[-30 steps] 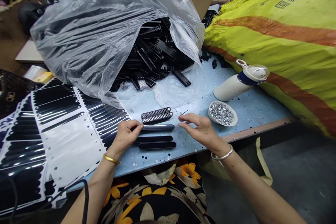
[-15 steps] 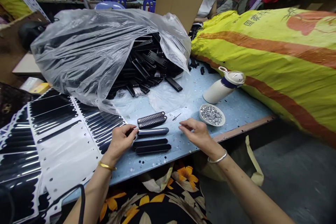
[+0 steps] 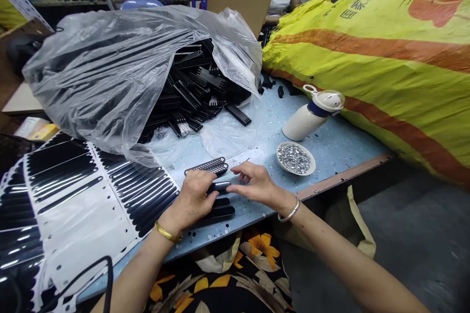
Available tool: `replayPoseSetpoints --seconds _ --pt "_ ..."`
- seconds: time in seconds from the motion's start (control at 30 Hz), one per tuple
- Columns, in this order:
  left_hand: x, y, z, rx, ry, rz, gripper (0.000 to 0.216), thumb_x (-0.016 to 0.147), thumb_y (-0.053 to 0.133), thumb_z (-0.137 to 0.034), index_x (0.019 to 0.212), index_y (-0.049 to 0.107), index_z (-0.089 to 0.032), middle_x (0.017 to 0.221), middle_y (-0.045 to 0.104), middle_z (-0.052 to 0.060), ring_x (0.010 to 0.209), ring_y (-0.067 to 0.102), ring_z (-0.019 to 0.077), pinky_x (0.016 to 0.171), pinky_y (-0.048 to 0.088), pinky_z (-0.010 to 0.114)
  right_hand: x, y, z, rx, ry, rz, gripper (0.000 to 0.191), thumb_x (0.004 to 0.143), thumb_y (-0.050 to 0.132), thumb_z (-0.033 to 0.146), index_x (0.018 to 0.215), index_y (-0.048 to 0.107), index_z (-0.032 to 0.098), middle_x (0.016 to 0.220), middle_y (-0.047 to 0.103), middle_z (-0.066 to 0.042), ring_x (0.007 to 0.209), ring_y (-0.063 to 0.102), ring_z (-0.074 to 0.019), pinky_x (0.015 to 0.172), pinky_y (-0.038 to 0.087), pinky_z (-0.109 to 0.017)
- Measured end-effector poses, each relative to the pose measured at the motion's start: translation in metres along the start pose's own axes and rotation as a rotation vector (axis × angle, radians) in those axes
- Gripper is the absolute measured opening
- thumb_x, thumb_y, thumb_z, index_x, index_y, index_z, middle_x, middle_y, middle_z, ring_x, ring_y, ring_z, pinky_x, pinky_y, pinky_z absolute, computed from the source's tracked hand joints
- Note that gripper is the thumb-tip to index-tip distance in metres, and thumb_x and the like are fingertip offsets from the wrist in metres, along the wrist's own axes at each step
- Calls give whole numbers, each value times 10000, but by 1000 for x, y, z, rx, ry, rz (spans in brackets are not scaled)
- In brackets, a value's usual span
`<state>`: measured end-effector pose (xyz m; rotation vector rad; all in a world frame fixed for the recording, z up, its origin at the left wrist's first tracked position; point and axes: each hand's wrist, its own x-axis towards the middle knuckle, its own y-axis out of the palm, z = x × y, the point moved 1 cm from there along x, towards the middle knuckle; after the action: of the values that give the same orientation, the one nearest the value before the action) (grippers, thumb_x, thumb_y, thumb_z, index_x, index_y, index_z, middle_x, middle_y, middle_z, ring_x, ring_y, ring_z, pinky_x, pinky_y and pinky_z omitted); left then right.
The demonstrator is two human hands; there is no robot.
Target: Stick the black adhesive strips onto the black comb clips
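Note:
My left hand [image 3: 194, 200] lies curled over a long glossy black strip [image 3: 219, 186] on the pale blue table [image 3: 341, 149], its fingers closed on the strip's left part. My right hand [image 3: 254, 185] meets it from the right, fingertips pinched at the strip's right end. Two more black strips [image 3: 223, 212] lie just below, partly under my left hand. A pair of perforated black comb pieces [image 3: 207, 166] rests just behind the hands.
A clear plastic bag [image 3: 121, 68] spilling black combs fills the table's back. White sheets with black strip stickers [image 3: 73, 195] cover the left. A small dish of silver bits [image 3: 295, 158] and a tipped white bottle [image 3: 310, 115] sit right. A big yellow sack [image 3: 374, 58] borders the right.
Both hands have come together over the top black strip; my left hand slid right along it and my right hand moved left to its end. The camera shifted slightly.

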<state>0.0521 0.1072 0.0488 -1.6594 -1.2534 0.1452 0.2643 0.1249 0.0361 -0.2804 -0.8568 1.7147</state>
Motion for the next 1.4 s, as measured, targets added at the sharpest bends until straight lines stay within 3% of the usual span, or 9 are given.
replayPoseSetpoints --seconds 0.13,0.23,0.47,0.73,0.97,1.1,1.2,1.3,1.4 --pt "-3 2 0 19 -9 93 211 718 682 -94 926 664 -119 867 716 126 815 672 295 737 527 443 -8 18 -1 143 68 30 405 672 833 466 906 718 156 704 630 -10 548 563 -115 513 443 -235" --pt "-5 6 1 35 12 137 306 762 616 -69 1065 634 -107 896 711 129 841 667 287 758 521 438 -6 26 -6 203 103 54 298 727 796 433 807 713 159 689 618 -6 545 555 -109 502 422 -228" --pt "-8 14 5 10 51 68 519 795 498 -3 1304 500 -106 877 714 96 772 652 232 740 520 390 6 26 -8 278 129 115 219 745 771 321 617 671 174 592 595 11 564 535 -115 538 408 -234" --pt "-8 15 6 -34 32 51 538 802 509 -16 1332 487 -108 847 706 83 752 652 228 739 513 396 9 28 -5 264 123 102 279 773 696 245 534 573 171 556 550 22 528 490 -98 523 374 -228" --pt "-10 16 7 -20 37 54 556 797 500 -20 1342 484 -132 886 720 92 780 658 230 746 512 390 8 29 -1 155 117 29 398 841 596 343 493 484 188 516 509 21 499 450 -98 500 349 -238" --pt "-11 17 8 -26 36 57 557 795 503 -24 1342 487 -130 916 720 102 809 659 236 770 512 401 4 24 1 225 214 42 383 918 490 379 600 594 191 525 564 2 506 512 -122 512 413 -248" --pt "-11 18 8 -29 31 69 554 794 500 -24 1340 489 -119 931 718 110 832 658 243 784 511 410 1 21 2 269 237 48 247 863 585 382 733 666 189 608 631 -7 535 550 -132 506 434 -246" --pt "-11 18 9 -31 26 85 551 788 504 -29 1334 496 -109 918 718 111 834 658 248 786 512 415 1 23 2 226 192 41 180 773 680 331 668 634 193 598 600 6 529 525 -124 498 411 -243" --pt "-10 19 9 -31 21 84 561 774 499 -16 1329 500 -96 901 719 113 825 659 251 781 514 419 3 28 3 154 120 44 247 795 634 275 579 538 200 570 550 11 542 513 -128 534 398 -258"
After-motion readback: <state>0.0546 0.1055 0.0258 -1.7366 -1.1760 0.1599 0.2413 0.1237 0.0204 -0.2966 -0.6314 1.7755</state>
